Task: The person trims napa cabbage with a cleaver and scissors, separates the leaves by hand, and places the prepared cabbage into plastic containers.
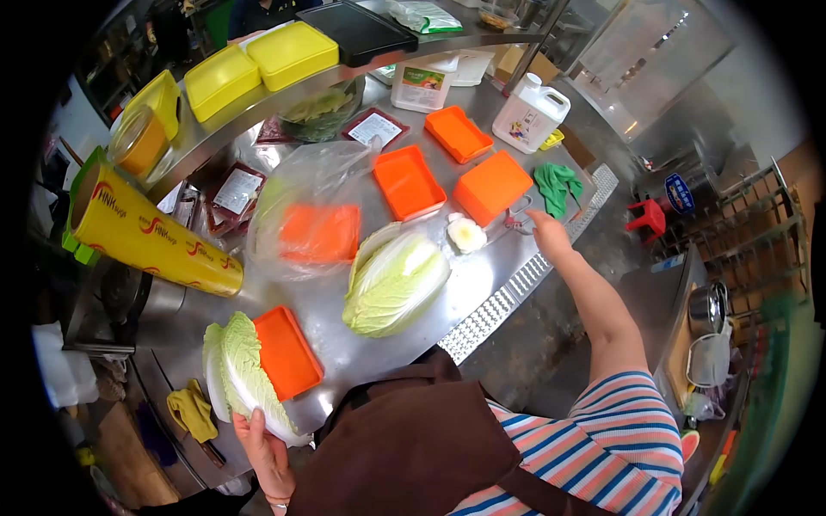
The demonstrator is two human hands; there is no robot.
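My left hand (268,456) pinches the white stem end of some loose napa cabbage leaves (237,365), beside an orange tray (289,353). A larger napa cabbage (396,279) lies on the metal table in front of me. Stretched far to the right, my right hand (548,234) is beside a pair of scissors (517,217); its fingers are mostly hidden, so I cannot tell whether it touches them. A cut-off white cabbage base (466,233) lies close by, next to an orange box (492,187).
More orange trays (409,182), a clear plastic bag (301,206) and a green cloth (559,187) lie on the table. A white jug (531,113) stands behind. Yellow boxes (292,54) line the raised shelf. A tall yellow roll (159,232) leans at left.
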